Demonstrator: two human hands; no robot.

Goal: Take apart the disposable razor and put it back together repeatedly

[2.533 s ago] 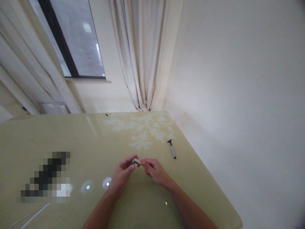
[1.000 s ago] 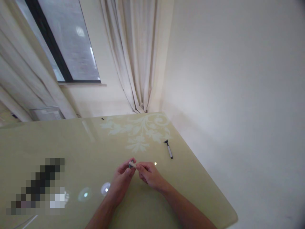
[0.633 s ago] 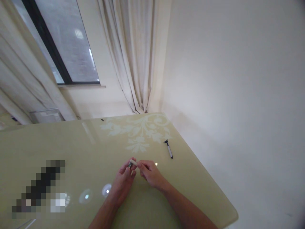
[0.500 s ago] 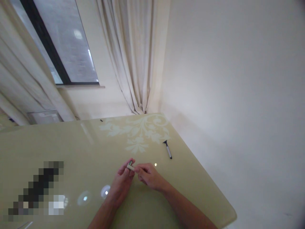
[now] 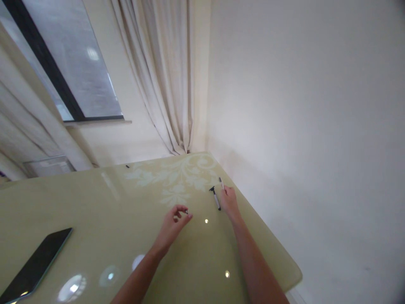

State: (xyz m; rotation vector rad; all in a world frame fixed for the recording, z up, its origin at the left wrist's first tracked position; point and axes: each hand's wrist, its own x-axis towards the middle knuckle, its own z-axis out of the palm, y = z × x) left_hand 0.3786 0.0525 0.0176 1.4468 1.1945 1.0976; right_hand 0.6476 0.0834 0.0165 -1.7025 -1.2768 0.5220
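My left hand (image 5: 174,218) hovers over the yellow-green glass table (image 5: 95,219), thumb and fingers curled in a pinch round a tiny dark piece (image 5: 187,212). My right hand (image 5: 228,200) is stretched far out to the right. It rests beside a razor (image 5: 216,198) with a black head and a grey handle, which lies flat on the table. A thin white piece (image 5: 221,182) sticks out of its closed fingertips, just past the razor's head.
A dark phone (image 5: 34,267) lies near the table's lower left edge. The table's right edge (image 5: 268,236) runs close to my right arm, along a white wall. Curtains (image 5: 164,76) and a window (image 5: 63,63) stand behind the table.
My hands held one small white-and-green thing together at the table's middle. They have come apart; my right hand has gone right to the razor, my left stays pinched. The view has shifted right.
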